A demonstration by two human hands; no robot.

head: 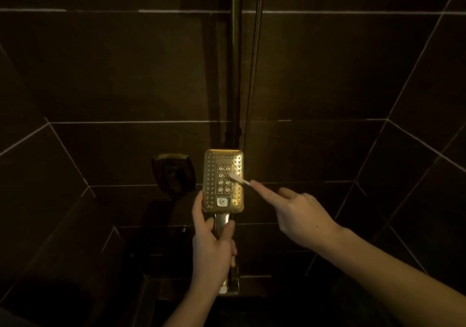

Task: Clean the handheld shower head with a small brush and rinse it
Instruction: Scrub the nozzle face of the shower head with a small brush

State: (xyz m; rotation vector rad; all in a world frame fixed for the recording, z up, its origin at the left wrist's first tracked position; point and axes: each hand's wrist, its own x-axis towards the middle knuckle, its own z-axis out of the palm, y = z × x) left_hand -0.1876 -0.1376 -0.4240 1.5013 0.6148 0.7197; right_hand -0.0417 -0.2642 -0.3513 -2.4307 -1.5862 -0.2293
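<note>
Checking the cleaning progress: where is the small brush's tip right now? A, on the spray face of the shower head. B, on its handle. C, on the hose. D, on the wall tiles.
A: the small brush, held by the right hand, rests its tip on the nozzle face of the shower head, whose handle the left hand grips.

The brush point(239, 179) handle is hidden inside the right hand point(300, 215); the hose point(254, 61) leaves the top edge.
</note>
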